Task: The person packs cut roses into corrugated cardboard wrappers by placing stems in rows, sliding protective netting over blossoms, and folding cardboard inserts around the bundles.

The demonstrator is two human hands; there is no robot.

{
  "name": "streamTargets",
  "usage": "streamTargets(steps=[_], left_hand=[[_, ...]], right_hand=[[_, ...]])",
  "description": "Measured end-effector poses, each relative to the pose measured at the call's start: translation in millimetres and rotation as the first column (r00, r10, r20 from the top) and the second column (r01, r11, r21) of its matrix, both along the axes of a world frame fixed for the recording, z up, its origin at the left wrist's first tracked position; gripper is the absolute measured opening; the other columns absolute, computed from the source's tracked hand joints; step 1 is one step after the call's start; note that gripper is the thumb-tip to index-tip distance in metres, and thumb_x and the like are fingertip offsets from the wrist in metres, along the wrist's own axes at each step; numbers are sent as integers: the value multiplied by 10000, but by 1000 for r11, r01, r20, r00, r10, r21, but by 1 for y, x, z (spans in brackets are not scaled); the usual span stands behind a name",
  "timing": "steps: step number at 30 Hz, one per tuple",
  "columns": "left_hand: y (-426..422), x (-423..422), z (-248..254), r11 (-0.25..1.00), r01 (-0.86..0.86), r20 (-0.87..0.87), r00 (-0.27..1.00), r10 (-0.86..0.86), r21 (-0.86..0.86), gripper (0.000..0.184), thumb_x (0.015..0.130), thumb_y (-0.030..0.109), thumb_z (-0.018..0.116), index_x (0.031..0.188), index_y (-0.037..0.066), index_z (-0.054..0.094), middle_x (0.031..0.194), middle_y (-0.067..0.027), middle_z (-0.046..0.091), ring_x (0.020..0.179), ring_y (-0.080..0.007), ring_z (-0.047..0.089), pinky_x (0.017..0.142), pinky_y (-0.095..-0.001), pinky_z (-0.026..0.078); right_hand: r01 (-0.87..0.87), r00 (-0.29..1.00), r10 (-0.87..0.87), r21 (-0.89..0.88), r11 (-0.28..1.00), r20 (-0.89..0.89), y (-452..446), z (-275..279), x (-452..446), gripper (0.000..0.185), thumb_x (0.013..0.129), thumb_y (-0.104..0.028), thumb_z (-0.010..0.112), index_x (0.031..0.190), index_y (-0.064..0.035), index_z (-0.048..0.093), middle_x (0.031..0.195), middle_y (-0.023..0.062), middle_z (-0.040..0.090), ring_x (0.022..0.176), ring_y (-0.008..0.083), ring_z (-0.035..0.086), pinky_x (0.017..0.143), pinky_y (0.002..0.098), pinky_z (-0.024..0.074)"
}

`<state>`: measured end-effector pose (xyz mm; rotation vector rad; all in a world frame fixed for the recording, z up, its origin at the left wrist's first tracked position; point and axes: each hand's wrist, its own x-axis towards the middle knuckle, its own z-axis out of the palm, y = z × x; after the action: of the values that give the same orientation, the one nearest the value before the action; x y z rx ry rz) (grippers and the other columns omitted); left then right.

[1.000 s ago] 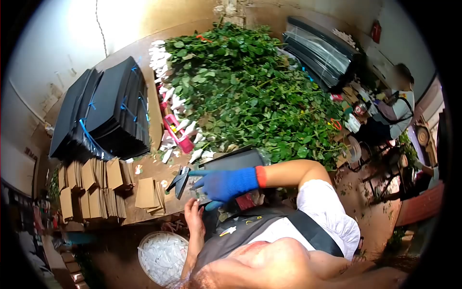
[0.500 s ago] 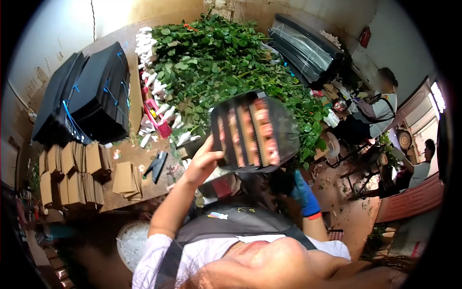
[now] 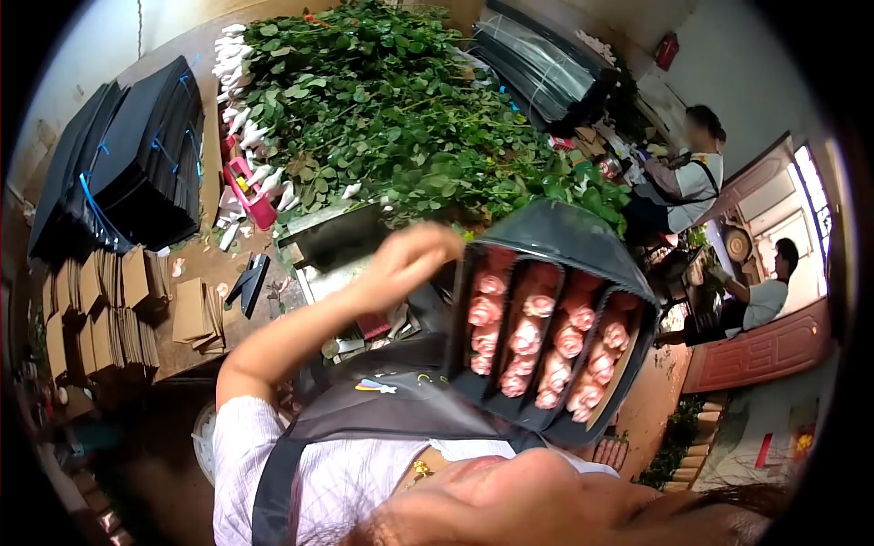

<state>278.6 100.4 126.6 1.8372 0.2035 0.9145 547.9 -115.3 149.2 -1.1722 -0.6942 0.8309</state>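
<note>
A rose bouquet (image 3: pixel 523 332) hangs in front of my chest, tilted with its flower heads toward me. Its pink blooms sit in several rows, parted by dark dividers, inside a black wrap (image 3: pixel 574 227). My left hand (image 3: pixel 414 259), bare and smeared by motion, is at the wrap's upper left corner. Its fingers look bent, but I cannot tell whether they touch the wrap. My right hand is hidden behind the bouquet.
Leafy rose stems (image 3: pixel 364 118) with white-covered heads cover the table. Folded cardboard pieces (image 3: pixel 109 305), black sheet stacks (image 3: pixel 150 150), a black stapler-like tool (image 3: pixel 248 284) and a pink tool (image 3: pixel 250 196) lie leftward. Two people (image 3: pixel 696 182) work at the right.
The bouquet has come down, closer to my chest, and turned so its blooms face me. My left hand has come off its side. The blue-gloved right hand has gone out of sight behind it.
</note>
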Motion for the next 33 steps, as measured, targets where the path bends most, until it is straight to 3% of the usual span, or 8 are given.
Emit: streamTargets(steps=[2, 4, 7, 11, 22, 25, 30, 33], left_hand=[[58, 23, -28, 771, -374, -243, 799, 550, 516, 558, 851, 286, 721, 1296, 10, 528, 1284, -230, 574, 1171, -403, 546, 1014, -438, 450], [115, 46, -83, 501, -306, -340, 451, 825, 810, 912, 798, 420, 768, 1479, -24, 355, 1457, -305, 433, 1350, -454, 424, 1113, -535, 375], [180, 62, -143, 549, -33, -533, 195, 823, 835, 1118, 758, 609, 753, 1596, 101, 215, 1534, -305, 376, 1431, -437, 372, 1107, -628, 331], [191, 95, -149, 847, 107, -841, -107, 531, 521, 615, 912, 424, 644, 1458, 160, 542, 1419, -161, 589, 1240, -413, 603, 977, -675, 447], [213, 113, -272, 656, 201, -651, -103, 752, 727, 321, 961, 277, 590, 1226, 166, 732, 1287, -54, 695, 1158, -276, 668, 859, -491, 516], [204, 104, -238, 829, 26, -825, -92, 558, 558, 315, 972, 276, 573, 1233, 186, 726, 1288, -55, 694, 1167, -270, 668, 874, -461, 518], [198, 104, -241, 560, -57, -527, 270, 806, 827, 699, 831, 271, 691, 1471, 116, 455, 1495, -175, 423, 1374, -358, 404, 999, -540, 439], [179, 122, -193, 755, -88, -676, 387, 627, 650, 653, 822, 281, 675, 1421, 103, 485, 1400, -190, 518, 1325, -374, 462, 1077, -536, 386]], right_hand=[[42, 999, -42, -18, 999, 9, -5, -4, 2, 538, 1070, -342, 455, 1471, 17, 457, 1465, 146, 528, 1301, 202, 527, 1075, 316, 423], [77, 997, -76, -42, 996, 21, -8, -9, 2, 521, 1075, -313, 460, 1474, 21, 454, 1468, 139, 527, 1300, 188, 524, 1075, 303, 419], [67, 993, -62, -52, 996, 102, -23, -9, -13, 510, 1076, -300, 463, 1470, 24, 456, 1461, 136, 530, 1289, 183, 527, 1068, 297, 421], [64, 981, -52, -60, 996, 189, -26, 9, -15, 504, 1075, -301, 466, 1459, 25, 464, 1444, 137, 538, 1270, 188, 535, 1053, 299, 428], [336, 901, -357, 122, 934, 247, 7, 52, 85, 488, 1072, -304, 473, 1431, 27, 485, 1398, 139, 560, 1215, 200, 556, 1014, 304, 448], [401, 880, -426, 152, 903, 210, 30, 52, 128, 485, 1071, -304, 475, 1423, 28, 491, 1385, 139, 566, 1200, 203, 562, 1003, 306, 453], [368, 877, -398, 157, 916, 268, 25, 55, 116, 478, 1069, -306, 478, 1410, 29, 500, 1364, 140, 576, 1176, 209, 572, 984, 308, 462], [275, 884, -299, 119, 954, 359, 0, 56, 65, 475, 1068, -306, 480, 1402, 30, 506, 1351, 141, 582, 1161, 212, 578, 974, 309, 467]])
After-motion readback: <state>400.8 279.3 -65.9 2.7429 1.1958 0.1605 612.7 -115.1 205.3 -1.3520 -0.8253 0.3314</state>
